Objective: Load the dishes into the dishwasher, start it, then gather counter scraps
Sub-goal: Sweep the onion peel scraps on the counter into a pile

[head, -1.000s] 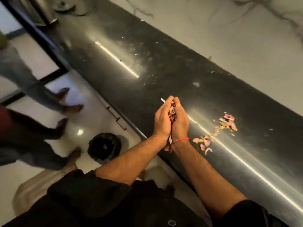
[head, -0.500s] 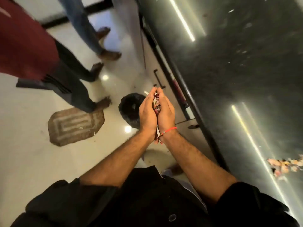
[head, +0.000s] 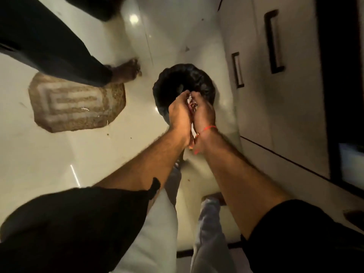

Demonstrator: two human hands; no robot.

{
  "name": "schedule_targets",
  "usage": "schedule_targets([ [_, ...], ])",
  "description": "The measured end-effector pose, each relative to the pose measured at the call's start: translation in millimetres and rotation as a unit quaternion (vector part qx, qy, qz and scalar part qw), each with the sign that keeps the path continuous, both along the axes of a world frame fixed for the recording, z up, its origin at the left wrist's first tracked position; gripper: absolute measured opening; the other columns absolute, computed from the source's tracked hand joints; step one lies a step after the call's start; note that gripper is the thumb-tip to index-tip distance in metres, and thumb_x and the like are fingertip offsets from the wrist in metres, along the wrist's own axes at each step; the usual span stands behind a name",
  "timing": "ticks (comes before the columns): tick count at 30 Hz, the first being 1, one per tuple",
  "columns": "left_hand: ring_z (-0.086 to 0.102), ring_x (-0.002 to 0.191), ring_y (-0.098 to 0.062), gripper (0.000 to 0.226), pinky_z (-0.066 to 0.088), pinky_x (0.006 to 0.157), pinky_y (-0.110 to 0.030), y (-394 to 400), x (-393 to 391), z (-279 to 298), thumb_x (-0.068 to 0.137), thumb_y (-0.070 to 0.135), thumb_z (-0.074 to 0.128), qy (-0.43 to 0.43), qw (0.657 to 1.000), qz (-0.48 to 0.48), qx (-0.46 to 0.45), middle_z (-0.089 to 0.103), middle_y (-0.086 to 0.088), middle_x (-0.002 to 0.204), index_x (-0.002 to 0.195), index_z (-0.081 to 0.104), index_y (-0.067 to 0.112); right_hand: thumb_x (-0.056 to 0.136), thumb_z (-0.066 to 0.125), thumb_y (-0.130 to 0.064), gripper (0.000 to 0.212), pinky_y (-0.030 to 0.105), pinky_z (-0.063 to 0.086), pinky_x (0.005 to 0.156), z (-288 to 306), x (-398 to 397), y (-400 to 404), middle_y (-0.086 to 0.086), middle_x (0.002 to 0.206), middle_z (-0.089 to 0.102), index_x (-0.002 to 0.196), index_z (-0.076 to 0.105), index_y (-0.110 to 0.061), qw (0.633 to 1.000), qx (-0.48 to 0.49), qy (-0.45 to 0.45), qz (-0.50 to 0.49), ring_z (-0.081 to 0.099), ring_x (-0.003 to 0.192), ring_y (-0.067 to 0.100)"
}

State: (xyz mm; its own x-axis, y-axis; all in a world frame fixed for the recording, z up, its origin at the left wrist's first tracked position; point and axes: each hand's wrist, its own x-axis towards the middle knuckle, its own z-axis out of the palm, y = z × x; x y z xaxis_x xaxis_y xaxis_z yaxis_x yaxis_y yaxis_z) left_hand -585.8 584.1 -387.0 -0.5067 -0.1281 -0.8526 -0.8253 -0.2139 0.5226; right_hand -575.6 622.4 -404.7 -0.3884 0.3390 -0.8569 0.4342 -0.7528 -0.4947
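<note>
Head cam: my left hand (head: pixel 180 113) and right hand (head: pixel 202 113), pressed together, cup scraps (head: pixel 192 104) over the bin (head: pixel 173 83).

two hands (head: pixel 180 113) (head: pixel 203 114), one black-lined bin (head: pixel 167 89), one mat (head: pixel 76 102), two cabinet handles (head: pixel 274 41) (head: pixel 237 69).

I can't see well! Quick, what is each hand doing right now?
Left hand: cupped against the other hand, holding the scraps over the black bin.
Right hand: cupped the same way, holding those scraps.
</note>
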Motion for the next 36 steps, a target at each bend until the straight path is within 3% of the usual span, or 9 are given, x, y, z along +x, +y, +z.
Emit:
schedule_targets([
  [4, 0.068, 0.065, -0.013, 0.024, 0.05, 0.059, -0.021, -8.2, -18.1, -93.5, 0.096, 0.023, 0.056, -0.032, 0.998, -0.037, -0.035, 0.072, -0.002, 0.073, 0.085, 0.074, 0.011, 0.094, 0.053, -0.01, 0.043, 0.03, 0.05, 0.069, -102.1, -21.4, -0.9, -0.003, 0.058, 0.066, 0.055, 0.07, -0.012, 0.998, 0.024, -0.049, 0.04, 0.062, 0.067, 0.016],
  [9, 0.065, 0.062, -0.016, 0.025, 0.049, 0.06, -0.027, -6.2, -41.3, -169.5, 0.097, 0.024, 0.055, -0.079, 0.996, -0.041, -0.023, 0.068, -0.002, 0.064, 0.081, 0.069, 0.01, 0.092, 0.053, -0.013, 0.028, 0.034, 0.049, 0.074, -177.6, -44.4, 4.8, 0.014, 0.078, 0.064, 0.068, 0.065, -0.005, 0.995, -0.01, -0.098, 0.009, 0.066, 0.082, 0.033],
  [12, 0.072, 0.081, -0.023, 0.033, 0.059, 0.082, -0.038, -9.2, -58.0, -208.9, 0.094, 0.032, 0.055, -0.103, 0.994, -0.033, 0.011, 0.074, -0.008, 0.086, 0.107, 0.072, 0.007, 0.097, 0.046, -0.025, 0.03, 0.029, 0.049, 0.077, -196.8, -49.1, 14.4, 0.015, 0.091, 0.064, 0.092, 0.067, -0.004, 0.991, -0.061, -0.112, 0.026, 0.061, 0.112, 0.037],
  [16, 0.071, 0.102, -0.036, 0.05, 0.054, 0.096, -0.051, -23.5, -58.5, -266.5, 0.089, 0.035, 0.055, -0.144, 0.981, -0.129, 0.034, 0.072, -0.017, 0.114, 0.128, 0.064, 0.005, 0.096, 0.044, -0.023, 0.031, 0.036, 0.051, 0.092, -205.8, -52.1, 22.4, 0.017, 0.112, 0.068, 0.098, 0.066, -0.002, 0.986, -0.096, -0.138, -0.021, 0.065, 0.101, 0.029],
  [18, 0.056, 0.123, -0.042, 0.047, 0.043, 0.107, -0.053, -40.5, 15.2, -327.4, 0.097, 0.023, 0.055, -0.228, 0.943, -0.229, -0.081, 0.058, -0.024, 0.134, 0.137, 0.052, 0.0, 0.098, 0.041, -0.018, 0.027, 0.031, 0.052, 0.079, -200.2, -53.9, 25.5, 0.013, 0.095, 0.066, 0.083, 0.06, -0.007, 0.985, -0.072, -0.156, -0.019, 0.064, 0.086, 0.025],
  [20, 0.046, 0.129, -0.041, 0.071, 0.042, 0.108, -0.051, -62.7, 86.2, -384.7, 0.086, 0.025, 0.077, -0.132, 0.872, -0.433, -0.187, 0.046, -0.022, 0.142, 0.143, 0.038, 0.008, 0.098, 0.038, -0.015, 0.024, 0.029, 0.044, 0.059, -200.3, -55.1, 30.9, 0.006, 0.08, 0.054, 0.078, 0.051, -0.011, 0.982, -0.056, -0.181, 0.008, 0.053, 0.069, 0.018],
  [25, 0.047, 0.127, -0.042, 0.1, 0.047, 0.104, -0.052, -92.2, 113.8, -430.2, 0.067, 0.031, 0.091, -0.117, 0.843, -0.49, -0.189, 0.044, -0.021, 0.142, 0.144, 0.031, 0.016, 0.1, 0.04, -0.009, 0.025, 0.019, 0.046, 0.034, -198.2, -52.3, 32.2, -0.001, 0.044, 0.06, 0.077, 0.048, -0.01, 0.984, -0.041, -0.173, 0.011, 0.06, 0.043, 0.014],
  [30, 0.047, 0.128, -0.043, 0.096, 0.046, 0.105, -0.052, -117.8, 108.4, -443.6, 0.07, 0.031, 0.09, -0.089, 0.853, -0.46, -0.232, 0.046, -0.022, 0.141, 0.142, 0.028, 0.014, 0.098, 0.053, -0.018, 0.039, 0.025, 0.042, 0.044, -211.2, -51.4, 24.6, 0.002, 0.046, 0.058, 0.061, 0.06, -0.01, 0.978, 0.09, -0.188, 0.024, 0.055, 0.042, 0.018],
  [36, 0.047, 0.129, -0.043, 0.098, 0.045, 0.108, -0.051, -125.7, 104.4, -442.1, 0.069, 0.036, 0.09, 0.064, 0.84, -0.457, -0.287, 0.046, -0.023, 0.142, 0.143, 0.029, 0.014, 0.101, 0.048, -0.029, 0.033, 0.025, 0.055, 0.061, -207.2, -48.7, 20.5, 0.006, 0.071, 0.063, 0.091, 0.069, -0.005, 0.988, 0.075, -0.132, 0.016, 0.063, 0.06, 0.013],
])
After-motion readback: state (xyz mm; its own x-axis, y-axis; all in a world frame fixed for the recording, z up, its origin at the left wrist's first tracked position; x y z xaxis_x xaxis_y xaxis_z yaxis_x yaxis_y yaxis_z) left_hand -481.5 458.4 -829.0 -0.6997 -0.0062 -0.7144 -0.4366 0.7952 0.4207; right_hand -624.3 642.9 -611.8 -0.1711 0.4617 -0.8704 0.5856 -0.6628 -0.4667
